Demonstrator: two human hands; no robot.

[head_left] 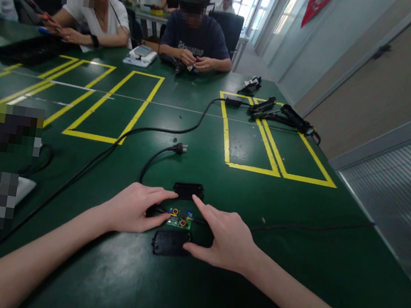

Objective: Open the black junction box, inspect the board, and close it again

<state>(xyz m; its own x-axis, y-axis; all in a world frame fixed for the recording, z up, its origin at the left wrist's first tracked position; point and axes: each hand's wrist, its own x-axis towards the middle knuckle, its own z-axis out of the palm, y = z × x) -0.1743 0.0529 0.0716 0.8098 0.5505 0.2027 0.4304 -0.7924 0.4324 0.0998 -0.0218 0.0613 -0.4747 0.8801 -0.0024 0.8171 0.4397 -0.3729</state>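
On the green table a small green circuit board (180,220) with two copper coils lies between two black plastic case halves. The far case half (188,191) sits just beyond the board, and the near case half (170,244) lies on my side of it. My left hand (140,207) is beside the board, fingers apart, its index fingertip at the far half and its thumb at the board's left edge. From the right, my right hand (226,236) reaches in with fingers spread. Its index fingertip is at the far half, its thumb at the near half's right end. Black leads join the board on both sides.
A black cable (144,128) runs across the table, and a power plug (179,148) lies beyond my hands. Yellow tape rectangles (230,142) mark the surface. Black tool-like parts (291,116) lie at far right. Other people sit opposite, one in a dark blue shirt (195,35).
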